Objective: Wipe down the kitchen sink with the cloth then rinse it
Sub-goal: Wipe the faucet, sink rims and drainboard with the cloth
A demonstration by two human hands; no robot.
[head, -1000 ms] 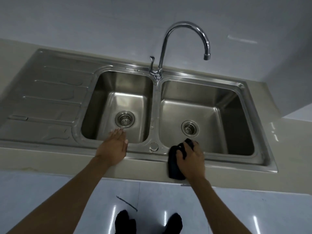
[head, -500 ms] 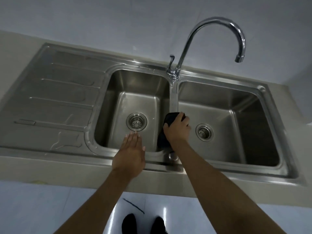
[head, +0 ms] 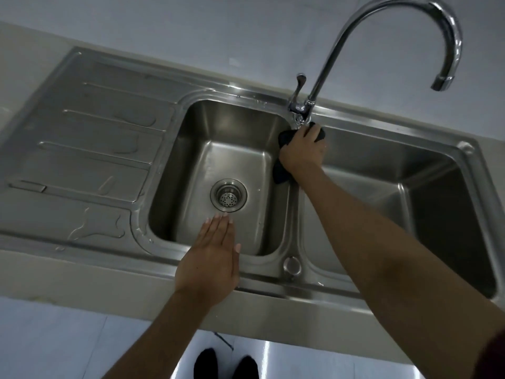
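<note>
While left hand (head: 209,265) lies flat, fingers together, right hand (head: 302,150) clamps dark cloth (head: 281,170) on steel sink (head: 293,203) divider.

**Dark cloth on the sink divider**

The steel sink (head: 114,165) has two basins and a ribbed draining board on the left, streaked with water. The dark cloth (head: 284,138) lies bunched on the divider between the basins, at its far end just below the tap's base, draping toward the left basin.
</note>
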